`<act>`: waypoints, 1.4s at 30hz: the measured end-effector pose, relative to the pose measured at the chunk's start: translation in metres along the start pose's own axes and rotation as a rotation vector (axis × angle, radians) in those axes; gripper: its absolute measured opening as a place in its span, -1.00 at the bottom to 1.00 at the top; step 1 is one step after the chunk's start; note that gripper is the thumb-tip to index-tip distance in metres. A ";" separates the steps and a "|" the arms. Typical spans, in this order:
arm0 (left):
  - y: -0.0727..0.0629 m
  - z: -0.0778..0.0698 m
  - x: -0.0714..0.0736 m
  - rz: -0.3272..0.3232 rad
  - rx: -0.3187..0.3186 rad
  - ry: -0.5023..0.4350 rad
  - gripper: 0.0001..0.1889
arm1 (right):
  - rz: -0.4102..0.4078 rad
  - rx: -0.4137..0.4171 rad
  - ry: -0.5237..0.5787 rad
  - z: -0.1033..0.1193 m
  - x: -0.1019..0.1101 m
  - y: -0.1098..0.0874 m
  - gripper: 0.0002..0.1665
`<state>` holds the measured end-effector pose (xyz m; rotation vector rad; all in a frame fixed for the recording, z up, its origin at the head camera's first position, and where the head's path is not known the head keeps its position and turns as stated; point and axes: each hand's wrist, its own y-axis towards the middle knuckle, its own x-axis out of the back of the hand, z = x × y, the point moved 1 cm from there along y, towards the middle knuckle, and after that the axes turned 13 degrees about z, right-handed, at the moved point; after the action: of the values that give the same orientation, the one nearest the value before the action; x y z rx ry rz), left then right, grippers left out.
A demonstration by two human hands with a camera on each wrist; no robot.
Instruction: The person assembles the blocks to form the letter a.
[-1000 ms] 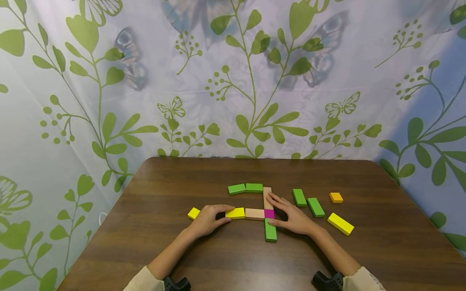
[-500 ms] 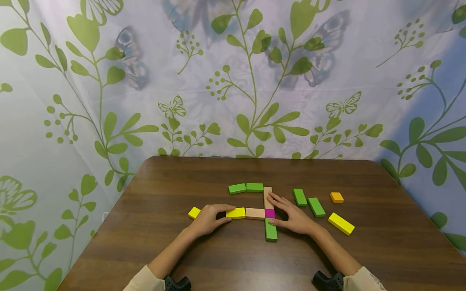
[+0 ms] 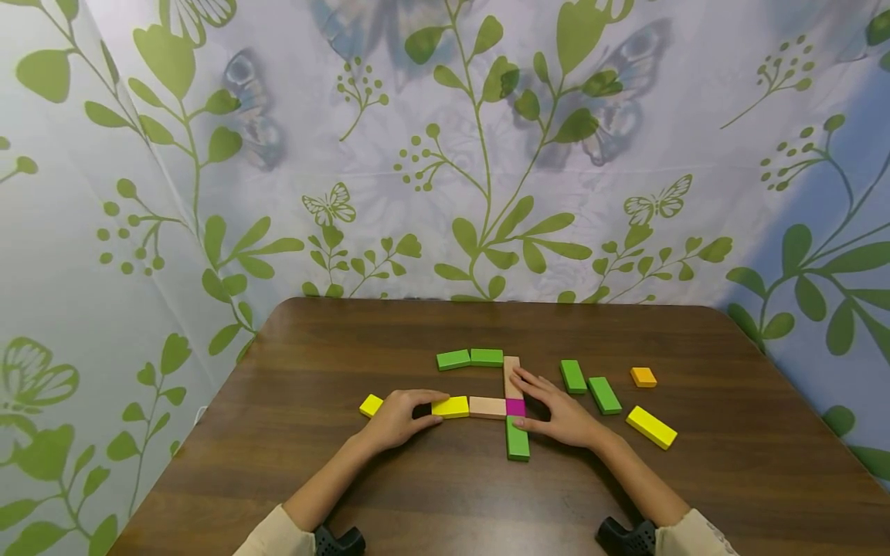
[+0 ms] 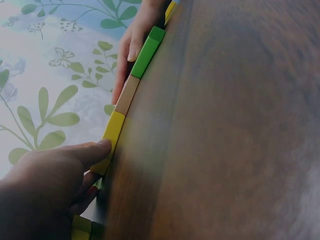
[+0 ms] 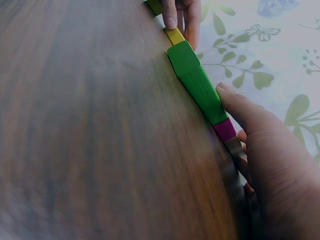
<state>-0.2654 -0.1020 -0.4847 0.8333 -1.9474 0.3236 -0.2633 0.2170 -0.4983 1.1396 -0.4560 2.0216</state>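
Flat on the table, a row of wooden blocks runs from a yellow block (image 3: 456,407) through a tan block (image 3: 487,408) to a small magenta block (image 3: 515,408). My left hand (image 3: 396,418) pinches the yellow block at its left end, thumb on the near side and fingers on the far side. A second tan block (image 3: 511,369) extends away from the magenta one, and a green block (image 3: 518,444) extends toward me. My right hand (image 3: 565,417) rests against this column from the right, thumb at the green block, extended fingers touching the far tan block.
Two green blocks (image 3: 486,357) lie end to end left of the far tan block. On the right are two loose green blocks (image 3: 604,396), a yellow block (image 3: 651,428) and a small orange block (image 3: 643,377). Another yellow block (image 3: 371,405) is partly behind my left hand.
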 end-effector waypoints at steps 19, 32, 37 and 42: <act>-0.002 0.000 -0.010 -0.051 -0.017 0.006 -0.59 | -0.003 -0.012 0.006 -0.009 -0.007 -0.003 -0.06; -0.002 -0.002 -0.012 -0.048 -0.024 0.009 -0.58 | -0.008 0.001 -0.006 -0.013 -0.008 -0.005 -0.06; -0.002 -0.001 -0.014 -0.050 -0.025 0.018 -0.58 | -0.008 0.007 -0.010 -0.014 -0.009 -0.006 -0.06; -0.001 -0.001 -0.016 -0.057 -0.028 0.025 -0.57 | -0.013 0.016 -0.007 -0.015 -0.009 -0.006 -0.06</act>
<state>-0.2588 -0.0958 -0.4980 0.8607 -1.8973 0.2717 -0.2639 0.2262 -0.5145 1.1564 -0.4354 2.0136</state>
